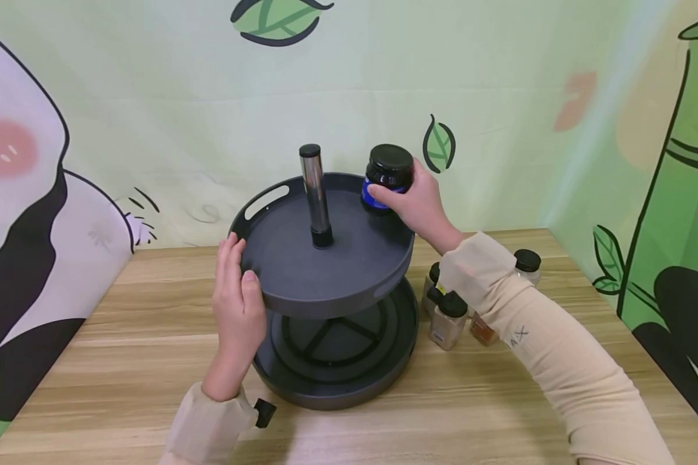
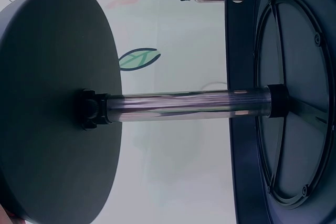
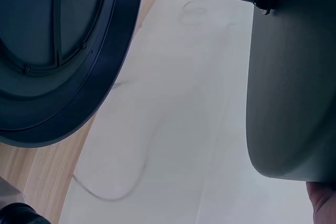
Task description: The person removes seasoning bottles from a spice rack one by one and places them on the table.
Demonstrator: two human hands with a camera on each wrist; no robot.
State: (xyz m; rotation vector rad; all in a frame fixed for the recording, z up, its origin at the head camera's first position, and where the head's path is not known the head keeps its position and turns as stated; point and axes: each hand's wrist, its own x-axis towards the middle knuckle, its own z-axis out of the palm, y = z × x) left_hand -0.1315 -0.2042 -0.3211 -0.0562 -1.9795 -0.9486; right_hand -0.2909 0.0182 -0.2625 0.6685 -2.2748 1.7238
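My right hand (image 1: 421, 203) grips a dark jar (image 1: 388, 174) with a black lid and blue label, at the right back of the upper tray (image 1: 355, 258). Thumb in front, the hand wraps the jar's right side. My left hand (image 1: 238, 310) rests against the upper tray's left rim, its fingers fairly straight. That round grey tray belongs to a two-tier stand; a shiny metal post (image 1: 313, 187) rises from its middle. Below is the lower tray (image 1: 337, 400). The left wrist view shows the clear-sheened lower post (image 2: 184, 106) between the tiers.
Several spice jars (image 1: 448, 323) with black lids stand on the wooden table (image 1: 477, 413), right of the stand and partly behind my right sleeve. A cloth backdrop (image 1: 169, 84) with leaf and panda drawings hangs behind the table.
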